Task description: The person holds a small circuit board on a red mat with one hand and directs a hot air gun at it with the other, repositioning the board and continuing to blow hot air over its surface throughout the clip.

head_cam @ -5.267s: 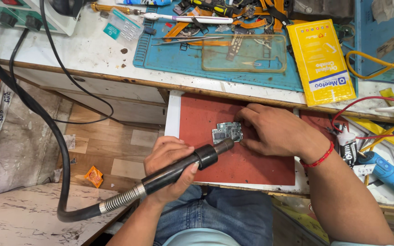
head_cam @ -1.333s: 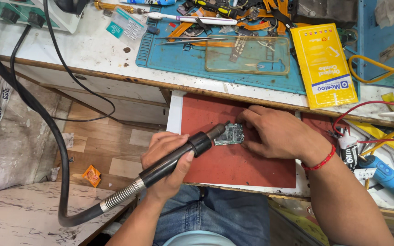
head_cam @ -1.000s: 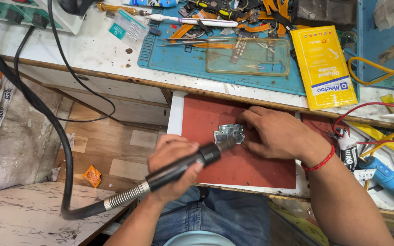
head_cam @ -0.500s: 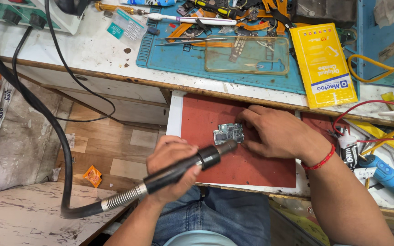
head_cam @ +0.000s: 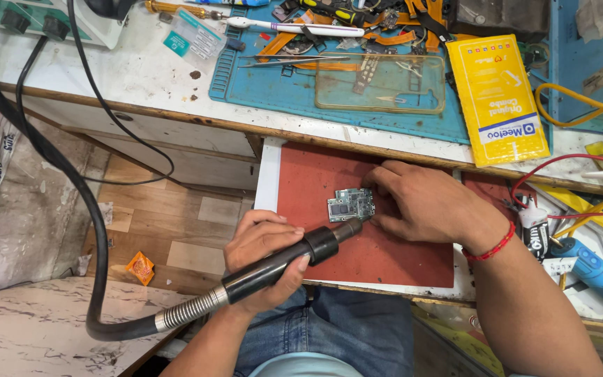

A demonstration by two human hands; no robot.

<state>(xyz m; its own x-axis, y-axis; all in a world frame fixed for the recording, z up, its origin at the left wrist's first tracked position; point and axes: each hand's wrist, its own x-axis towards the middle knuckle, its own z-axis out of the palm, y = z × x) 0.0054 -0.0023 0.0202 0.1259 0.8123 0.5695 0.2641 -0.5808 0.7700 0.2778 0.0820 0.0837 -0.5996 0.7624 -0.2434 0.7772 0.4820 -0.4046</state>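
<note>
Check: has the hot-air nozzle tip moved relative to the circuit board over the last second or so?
Yes, slightly. The nozzle tip now sits at the lower edge of the circuit board; earlier it pointed at the board's left edge.

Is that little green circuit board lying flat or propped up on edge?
Flat: the circuit board lies face up on the red mat, steadied by the right hand.

Bright even light, soft shadows, sharp pic, slight wide-angle bend at edges.
</note>
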